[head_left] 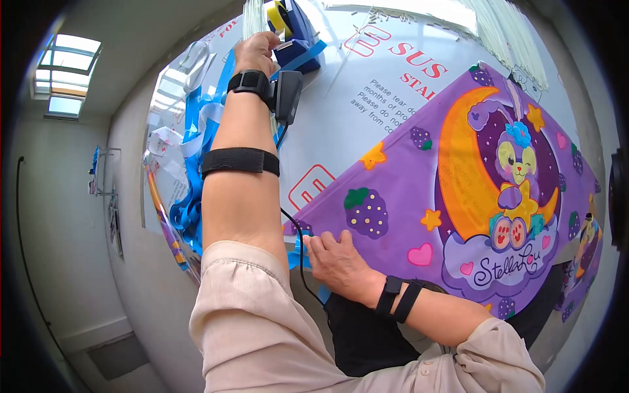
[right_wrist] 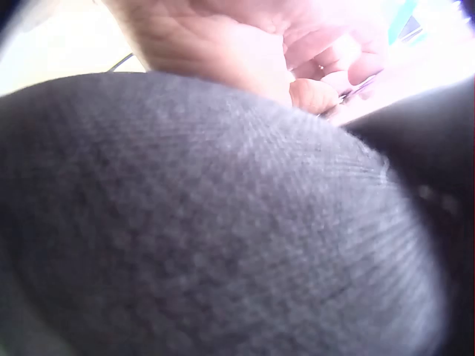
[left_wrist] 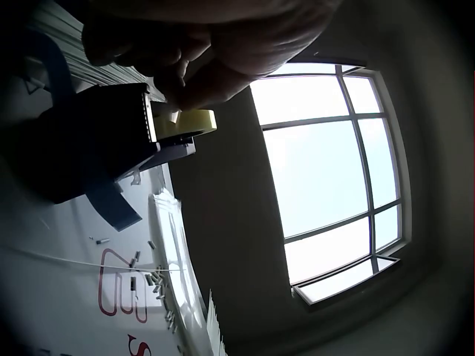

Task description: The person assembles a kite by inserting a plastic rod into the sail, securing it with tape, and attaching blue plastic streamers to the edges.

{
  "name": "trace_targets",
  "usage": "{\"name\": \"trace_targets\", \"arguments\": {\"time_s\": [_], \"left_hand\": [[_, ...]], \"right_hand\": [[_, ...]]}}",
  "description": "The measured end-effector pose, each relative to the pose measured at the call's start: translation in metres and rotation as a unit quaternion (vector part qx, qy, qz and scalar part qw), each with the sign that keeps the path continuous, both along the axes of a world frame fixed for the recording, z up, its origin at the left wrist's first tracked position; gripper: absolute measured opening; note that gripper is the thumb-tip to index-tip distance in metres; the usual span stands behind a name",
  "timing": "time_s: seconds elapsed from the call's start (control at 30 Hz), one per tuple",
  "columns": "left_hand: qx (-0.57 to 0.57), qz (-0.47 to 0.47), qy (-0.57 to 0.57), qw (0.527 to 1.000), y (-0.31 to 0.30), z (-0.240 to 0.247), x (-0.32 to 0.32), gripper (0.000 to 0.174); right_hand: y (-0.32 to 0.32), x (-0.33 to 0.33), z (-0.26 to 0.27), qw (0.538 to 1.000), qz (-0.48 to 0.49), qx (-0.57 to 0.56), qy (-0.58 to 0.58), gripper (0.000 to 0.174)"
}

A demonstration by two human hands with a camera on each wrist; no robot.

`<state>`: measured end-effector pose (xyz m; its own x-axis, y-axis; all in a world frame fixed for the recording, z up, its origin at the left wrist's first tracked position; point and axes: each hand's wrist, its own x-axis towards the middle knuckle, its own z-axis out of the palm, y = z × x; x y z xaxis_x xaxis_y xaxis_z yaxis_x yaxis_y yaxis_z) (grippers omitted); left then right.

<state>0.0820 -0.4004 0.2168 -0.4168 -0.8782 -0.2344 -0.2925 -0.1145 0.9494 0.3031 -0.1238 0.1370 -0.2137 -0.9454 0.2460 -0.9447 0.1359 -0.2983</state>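
Note:
A purple printed kite [head_left: 406,177], with a cartoon character on a yellow moon, spreads over the right of the table. My right hand [head_left: 341,262] is at its left corner, thumb and fingers pinching the purple edge; dark cloth hides much of this hand [right_wrist: 223,37] in the right wrist view. My left hand [head_left: 257,54] reaches to the table's far side, beside a blue tape dispenser [head_left: 301,33] with a yellow tape roll [left_wrist: 185,124]. Its fingers are bent close over the roll, beside a bundle of thin white sticks [head_left: 255,16]; I cannot tell what they hold.
Blue ribbon strips [head_left: 190,190] heap along the table's left edge. More white sticks [head_left: 508,33] lie at the far right, with small grey pieces [left_wrist: 152,280] scattered near the dispenser. A black cable [head_left: 291,219] runs from the left wrist camera past the right hand.

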Motion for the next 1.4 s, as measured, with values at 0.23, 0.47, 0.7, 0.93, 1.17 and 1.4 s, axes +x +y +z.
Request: {"name": "trace_targets", "arguments": {"time_s": [0.23, 0.47, 0.7, 0.93, 1.17, 1.4], "left_hand": [[0.136, -0.003, 0.058, 0.989, 0.005, -0.014, 0.016, 0.004], [0.160, -0.036, 0.054, 0.985, 0.001, -0.055, 0.024, 0.009], [-0.060, -0.265, 0.018, 0.962, 0.075, -0.005, 0.176, 0.011], [0.091, -0.103, -0.053, 0.989, 0.128, -0.043, 0.284, 0.007], [0.051, -0.111, -0.092, 0.988, 0.138, -0.058, 0.287, 0.005], [0.054, -0.116, -0.096, 0.987, 0.134, -0.063, 0.289, 0.004]], "right_hand": [[-0.001, 0.002, 0.000, 1.000, 0.000, 0.007, -0.011, 0.039], [-0.003, 0.000, -0.002, 1.000, 0.000, 0.008, -0.026, 0.037], [-0.002, 0.007, -0.005, 1.000, -0.008, 0.004, 0.020, 0.038], [-0.003, 0.008, -0.002, 0.999, -0.007, 0.029, 0.038, 0.039], [-0.002, 0.009, -0.004, 0.997, -0.007, 0.033, 0.067, 0.036], [-0.003, 0.010, -0.004, 0.997, -0.010, 0.042, 0.069, 0.032]]}}
